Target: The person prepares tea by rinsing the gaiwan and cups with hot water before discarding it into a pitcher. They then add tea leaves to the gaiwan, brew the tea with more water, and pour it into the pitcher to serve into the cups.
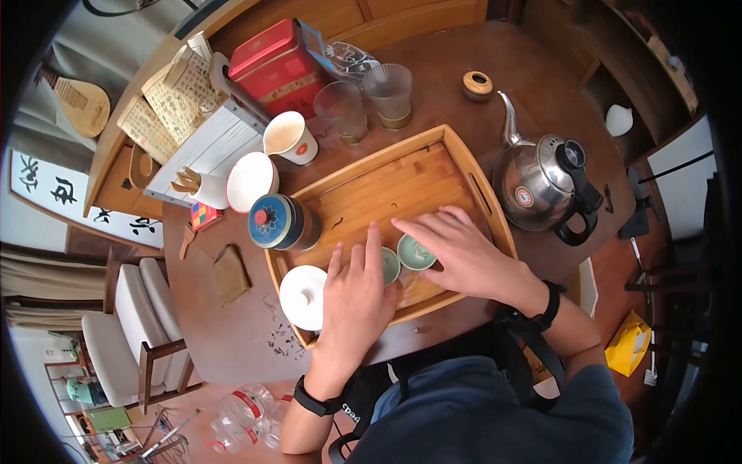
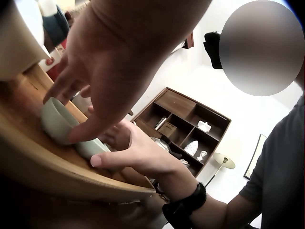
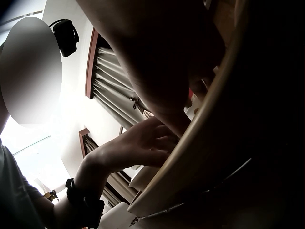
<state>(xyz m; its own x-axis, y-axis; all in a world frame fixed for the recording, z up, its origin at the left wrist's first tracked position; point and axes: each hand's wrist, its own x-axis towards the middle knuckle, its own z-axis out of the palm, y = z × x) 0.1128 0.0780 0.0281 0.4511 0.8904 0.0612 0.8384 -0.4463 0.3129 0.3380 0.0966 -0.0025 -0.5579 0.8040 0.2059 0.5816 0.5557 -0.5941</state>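
Two small pale green teacups [image 1: 417,253] sit side by side on a wooden tray [image 1: 379,185]. My left hand [image 1: 358,298] holds the left teacup [image 2: 56,123], thumb at the near side and fingers at the far side. Around the right teacup [image 2: 89,149] is my right hand [image 1: 473,261], its thumb low on the near side and its fingers reaching over the far side. A white lidded vessel [image 1: 303,298] stands close to the left hand's outer edge. In the right wrist view, the dark tray edge hides the teacups.
A blue-lidded jar [image 1: 276,220] stands at the tray's left corner. Right of the tray is a steel kettle [image 1: 533,185]. Beyond it stand two clear glasses [image 1: 389,97], a paper cup [image 1: 291,139], a white bowl [image 1: 253,182] and a red tin [image 1: 274,66].
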